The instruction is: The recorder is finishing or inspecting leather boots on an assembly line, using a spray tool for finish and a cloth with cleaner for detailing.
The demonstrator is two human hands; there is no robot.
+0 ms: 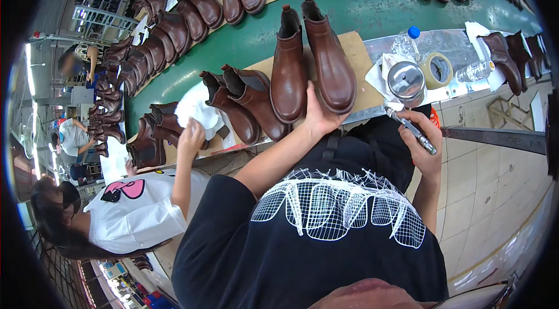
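Note:
My left hand point(319, 115) holds a brown ankle boot point(329, 64) at its toe. The thumb lies along the boot's side, and the other fingers are tucked beneath it, partly hidden. Its mate point(287, 73) stands just to the left. My right hand point(426, 137) is closed round a slim pen-like tool point(412, 129), silver and dark, held over the bench's near edge. Farther left is another pair of brown boots point(255, 102).
A steel cup point(406, 82), a tape roll point(437, 71) and clear bottles point(406, 44) stand to the right on the metal bench. Rows of boots point(192, 15) line the green belt point(372, 9). At left, a co-worker point(137, 210) holds a white cloth point(195, 108) near boots.

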